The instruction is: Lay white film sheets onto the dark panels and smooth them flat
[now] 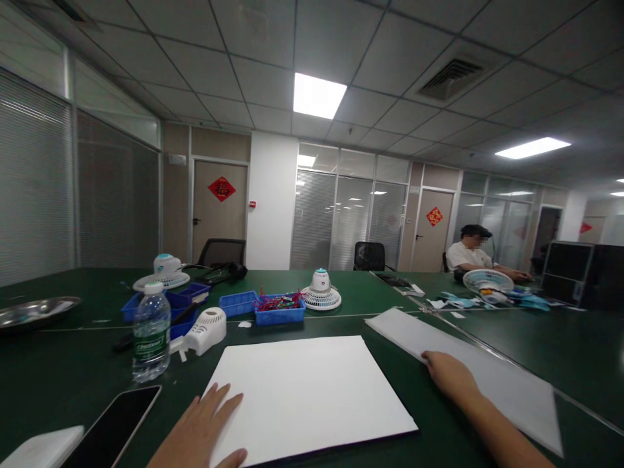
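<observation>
A large white sheet (312, 390) lies on the green table in front of me. My left hand (202, 419) rests on its left edge, fingers spread and holding nothing. To the right, a second, longer white sheet (487, 370) lies at a slant. At its near edge, my right hand (451, 374) is closed, with the fingertips on the border; the thumb side is partly hidden. The table's dark green surface shows between the two sheets.
Left of the sheets are a water bottle (151, 335), a phone (114, 429) and a white plastic housing (207, 330). Beyond stand blue trays, one with red wires (277, 302), and a small white fan (320, 292). A person (470, 253) sits at the far right near another fan part (487, 283).
</observation>
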{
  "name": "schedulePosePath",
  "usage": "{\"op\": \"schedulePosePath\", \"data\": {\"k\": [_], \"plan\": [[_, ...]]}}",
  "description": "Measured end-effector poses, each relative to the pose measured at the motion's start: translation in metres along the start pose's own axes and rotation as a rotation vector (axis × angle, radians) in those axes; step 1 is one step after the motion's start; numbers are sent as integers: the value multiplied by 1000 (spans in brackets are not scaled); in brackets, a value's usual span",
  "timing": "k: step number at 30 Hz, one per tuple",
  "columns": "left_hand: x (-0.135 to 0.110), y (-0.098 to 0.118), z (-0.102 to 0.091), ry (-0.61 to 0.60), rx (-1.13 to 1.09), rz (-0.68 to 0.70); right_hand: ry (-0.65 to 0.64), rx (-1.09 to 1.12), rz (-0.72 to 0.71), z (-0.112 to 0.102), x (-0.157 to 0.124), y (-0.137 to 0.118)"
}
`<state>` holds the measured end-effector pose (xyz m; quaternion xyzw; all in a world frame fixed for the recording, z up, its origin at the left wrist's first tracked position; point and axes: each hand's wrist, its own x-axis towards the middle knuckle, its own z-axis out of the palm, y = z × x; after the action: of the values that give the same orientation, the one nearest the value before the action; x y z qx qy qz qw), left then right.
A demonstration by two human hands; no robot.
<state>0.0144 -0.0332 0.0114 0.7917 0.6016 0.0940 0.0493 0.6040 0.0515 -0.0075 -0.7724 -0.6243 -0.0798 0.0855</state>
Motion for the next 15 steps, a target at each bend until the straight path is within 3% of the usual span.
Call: {"op": "schedulePosePath", "data": {"k": [8,12,15], "plan": [[2,-12,15,31,-8,27,109,-31,-26,-29,-23,-43],[-1,-6,7,-14,-13,3,143,-6,-176,-40,-46,-96],[-3,-1,0,-19,-31,0,103,64,-373,-44,-75,-143]]}}
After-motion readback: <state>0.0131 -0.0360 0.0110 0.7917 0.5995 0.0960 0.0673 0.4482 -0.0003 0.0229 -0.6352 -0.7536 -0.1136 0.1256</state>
